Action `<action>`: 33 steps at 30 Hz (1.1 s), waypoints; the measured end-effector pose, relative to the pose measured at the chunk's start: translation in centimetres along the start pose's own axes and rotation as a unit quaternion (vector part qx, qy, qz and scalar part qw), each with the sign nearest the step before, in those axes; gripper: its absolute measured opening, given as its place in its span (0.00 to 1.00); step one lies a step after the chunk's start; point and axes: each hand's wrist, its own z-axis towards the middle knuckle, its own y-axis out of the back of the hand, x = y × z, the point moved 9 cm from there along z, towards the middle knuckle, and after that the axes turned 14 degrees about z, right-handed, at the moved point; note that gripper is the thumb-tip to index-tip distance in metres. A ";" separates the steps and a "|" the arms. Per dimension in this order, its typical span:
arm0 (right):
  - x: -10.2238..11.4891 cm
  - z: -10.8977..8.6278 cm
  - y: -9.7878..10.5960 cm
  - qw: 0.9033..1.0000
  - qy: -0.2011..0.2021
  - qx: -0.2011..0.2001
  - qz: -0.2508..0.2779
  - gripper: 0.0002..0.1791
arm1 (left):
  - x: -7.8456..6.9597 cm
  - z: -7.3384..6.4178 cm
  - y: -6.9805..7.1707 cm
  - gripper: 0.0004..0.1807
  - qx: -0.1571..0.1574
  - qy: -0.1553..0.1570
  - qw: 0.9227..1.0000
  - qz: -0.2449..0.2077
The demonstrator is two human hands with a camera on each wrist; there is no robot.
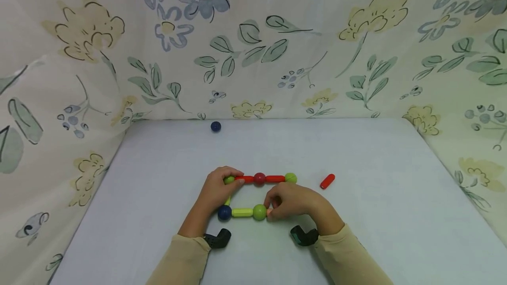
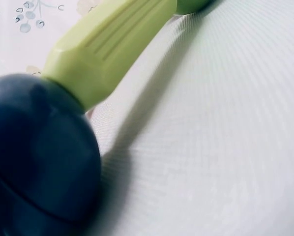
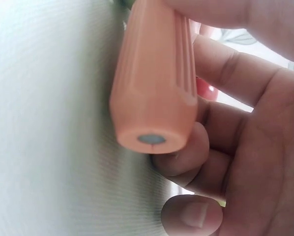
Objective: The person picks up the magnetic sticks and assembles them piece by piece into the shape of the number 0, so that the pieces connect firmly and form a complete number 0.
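My left hand (image 1: 214, 188) pinches a red magnetic rod (image 1: 248, 180) between thumb and fingers, beside a partly covered green ball (image 1: 229, 180). That rod joins a dark red ball (image 1: 259, 179), followed by another red rod (image 1: 275, 179) and a green ball (image 1: 291, 178). At the near left corner, a navy ball (image 1: 224, 213) connects to a yellow-green rod (image 1: 242, 213) ending at a larger green ball (image 1: 259, 212). An orange rod (image 3: 152, 88), its grey end bare, is pinched by my right hand (image 1: 297, 199) against that ball, mostly hidden in the head view.
A loose red rod (image 1: 327, 181) lies right of the frame of rods. A separate navy ball (image 1: 215, 126) sits at the white table's (image 1: 376, 153) far edge. Floral cloth (image 1: 257, 74) hangs behind and along the sides.
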 end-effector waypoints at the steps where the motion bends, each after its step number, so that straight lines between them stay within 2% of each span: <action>1: 0.0 0.0 0.0 1.000 0.000 -0.001 -0.002 0.05 | 0.0 0.0 0.0 0.08 0.000 0.000 1.000 0.000; 13: 0.6 0.3 0.4 1.000 -0.003 0.003 0.020 0.05 | 0.1 -0.1 0.7 0.08 -0.010 -0.003 1.000 -0.005; 16: 1.3 0.5 1.3 0.999 0.026 -0.011 0.031 0.04 | 0.0 -0.1 0.5 0.07 -0.008 -0.011 1.000 -0.003; 19: 2.6 1.2 2.8 0.996 0.069 -0.042 0.033 0.06 | -0.2 0.0 0.4 0.08 -0.011 -0.025 1.000 0.002; 23: 4.3 3.5 5.7 0.989 0.102 -0.103 0.021 0.13 | -0.3 0.0 0.5 0.08 -0.015 -0.036 0.999 0.003; 27: 5.6 6.9 8.1 0.982 0.100 -0.158 -0.024 0.14 | -0.2 -0.2 0.4 0.07 -0.011 -0.038 0.999 -0.002; 30: 6.7 9.7 9.0 0.979 0.088 -0.170 -0.070 0.16 | -0.5 -0.2 0.5 0.08 -0.012 -0.046 0.999 -0.009; 33: 7.6 12.2 9.1 0.978 0.084 -0.156 -0.113 0.18 | -0.6 -0.4 0.4 0.08 -0.019 -0.055 0.998 -0.012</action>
